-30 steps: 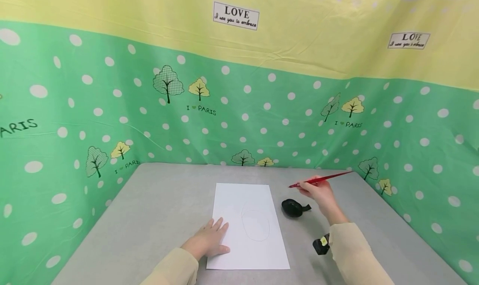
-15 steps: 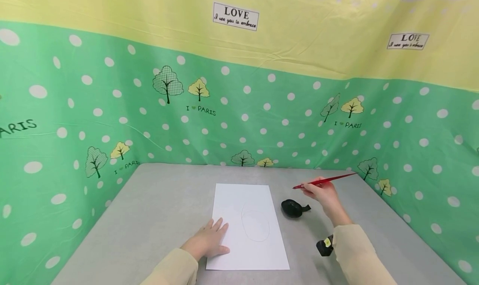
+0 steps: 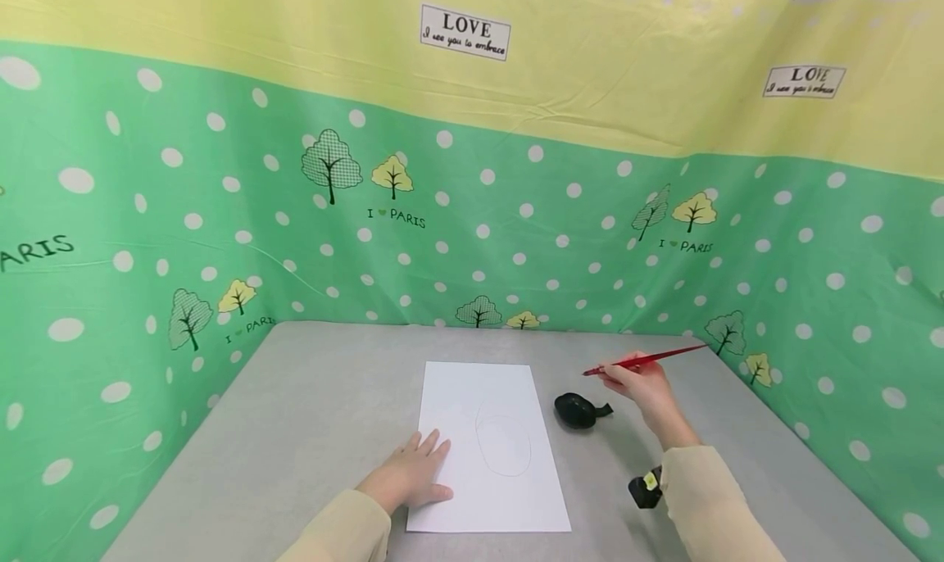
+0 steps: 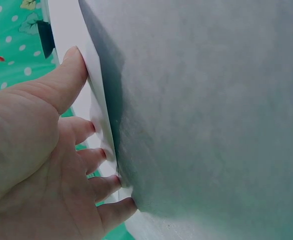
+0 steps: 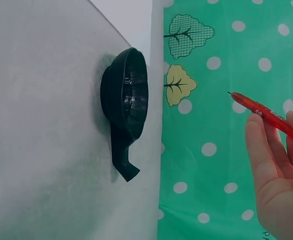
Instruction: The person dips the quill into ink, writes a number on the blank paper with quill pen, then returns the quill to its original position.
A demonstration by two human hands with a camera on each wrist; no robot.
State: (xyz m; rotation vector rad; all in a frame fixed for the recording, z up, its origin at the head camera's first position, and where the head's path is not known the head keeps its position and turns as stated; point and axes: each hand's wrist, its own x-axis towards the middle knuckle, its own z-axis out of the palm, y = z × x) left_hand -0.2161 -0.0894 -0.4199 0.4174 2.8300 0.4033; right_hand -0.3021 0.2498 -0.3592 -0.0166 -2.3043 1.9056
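Observation:
My left hand [image 3: 409,470] rests with its fingers spread on the left edge of a white sheet of paper [image 3: 465,390]. In the left wrist view, its thumb [image 4: 74,75] and fingertips lie along the paper's edge. A thin pencil-like line drawing, a rounded loop, shows on the sheet. Over the table to the right of the paper, my right hand [image 3: 645,394] pinches a slim red pen [image 3: 667,354] with a long tapered end. In the right wrist view the pen's fine dark tip points away from the fingers, touching nothing.
A small black fluted dish [image 3: 575,411] with a short bent handle sits right of the paper. A black block with a yellow mark [image 3: 645,490] shows at the right sleeve. Green dotted curtain [image 3: 442,242] bounds the grey table [image 3: 324,398] at back and sides.
My right hand has drifted right and slightly nearer with the pen, and the black block has shifted along with the sleeve. The left hand, paper and black dish have stayed put.

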